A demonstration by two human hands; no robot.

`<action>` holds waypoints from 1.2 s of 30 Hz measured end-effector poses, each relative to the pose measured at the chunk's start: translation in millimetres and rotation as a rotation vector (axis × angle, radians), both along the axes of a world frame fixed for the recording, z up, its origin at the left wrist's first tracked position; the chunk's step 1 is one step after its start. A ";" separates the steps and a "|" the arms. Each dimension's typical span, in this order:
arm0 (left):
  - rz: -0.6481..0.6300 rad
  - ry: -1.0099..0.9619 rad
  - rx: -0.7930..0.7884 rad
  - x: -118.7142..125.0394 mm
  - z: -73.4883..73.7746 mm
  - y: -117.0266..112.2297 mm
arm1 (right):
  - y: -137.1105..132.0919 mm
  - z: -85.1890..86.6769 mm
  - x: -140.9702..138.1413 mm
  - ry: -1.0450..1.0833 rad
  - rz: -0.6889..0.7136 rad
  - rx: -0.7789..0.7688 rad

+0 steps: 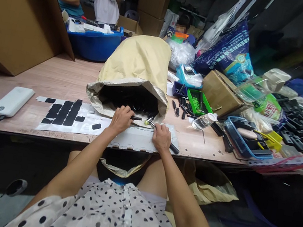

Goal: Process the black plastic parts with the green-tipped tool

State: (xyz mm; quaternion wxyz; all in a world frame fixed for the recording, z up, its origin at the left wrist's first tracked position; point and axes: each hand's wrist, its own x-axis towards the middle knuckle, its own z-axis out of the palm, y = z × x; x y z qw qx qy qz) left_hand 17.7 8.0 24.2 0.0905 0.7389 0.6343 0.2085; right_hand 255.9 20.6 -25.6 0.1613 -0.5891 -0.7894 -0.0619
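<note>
My left hand is closed on a small black part just in front of the mouth of a tan paper sack lying on its side. My right hand grips a tool with a black handle; its metal tip points toward the black part. Both hands rest over a grey mat at the table's front edge. Inside the sack lie several dark pieces.
A white sheet with black adhesive pads and a white power bank lie to the left. A large cardboard box stands far left. Trays, a green tray, a plastic bottle and black parts crowd the right. Two other people stand behind a blue tub.
</note>
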 end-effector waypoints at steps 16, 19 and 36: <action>-0.019 -0.274 -0.170 -8.5 -34.4 -43.9 | -43.7 17.8 -14.6 0.438 0.110 -0.019; -0.003 -0.280 -0.175 -6.4 -33.1 -44.6 | -68.2 20.4 -29.6 0.617 0.219 -0.059; 0.062 -0.287 -0.164 1.9 -31.1 -45.1 | -91.4 22.8 -46.1 0.573 0.258 -0.153</action>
